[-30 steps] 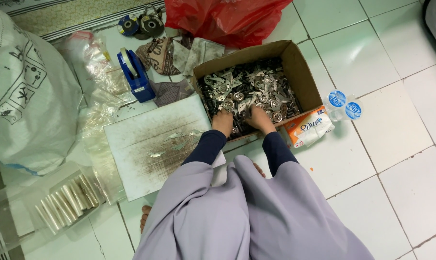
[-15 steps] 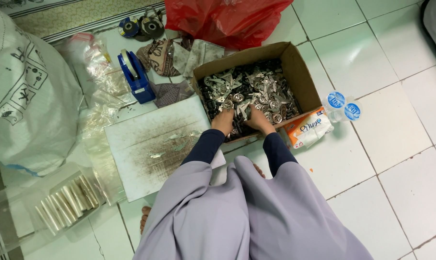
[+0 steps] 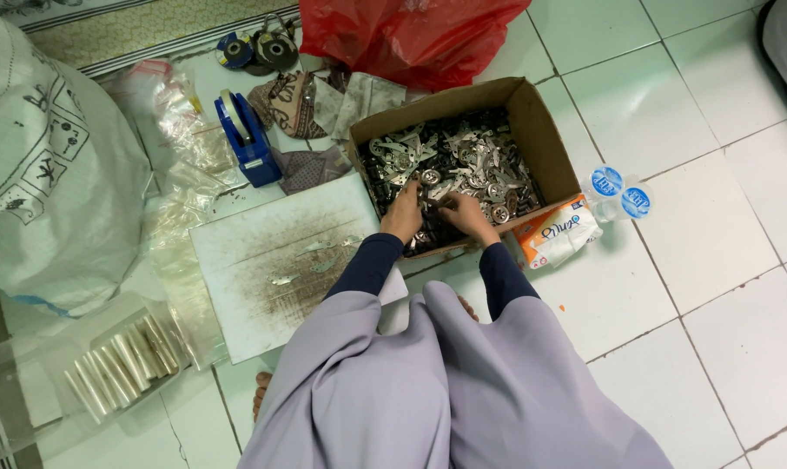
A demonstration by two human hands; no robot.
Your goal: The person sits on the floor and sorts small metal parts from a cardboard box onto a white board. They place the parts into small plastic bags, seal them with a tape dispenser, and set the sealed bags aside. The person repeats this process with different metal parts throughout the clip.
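Down on the tiled floor, a person sits with both hands reaching into a brown cardboard box [image 3: 545, 139] filled with small silvery metal parts [image 3: 463, 161]. Left hand [image 3: 404, 213] sits at the near left of the heap, fingers curled down among the parts; whether it pinches one cannot be told. Right hand [image 3: 467, 217] lies just beside it, fingers bent and drawn together over the parts, seemingly closed on a small piece, though the piece itself is hidden. The two hands nearly touch.

Left of the box: a stained white board [image 3: 272, 260] flat on the floor, a few loose metal pieces on it. Far left of that, a blue tape dispenser [image 3: 246, 135] standing upright. Red plastic bag [image 3: 411, 30] at the far edge, behind the box. Right of the box: a soft tissue pack [image 3: 557, 233], then two sealed water cups [image 3: 621, 191] side by side. Large white woven sack [image 3: 46, 174] at far left. Near left, a clear tray [image 3: 29, 382] holding rolled clear sleeves.
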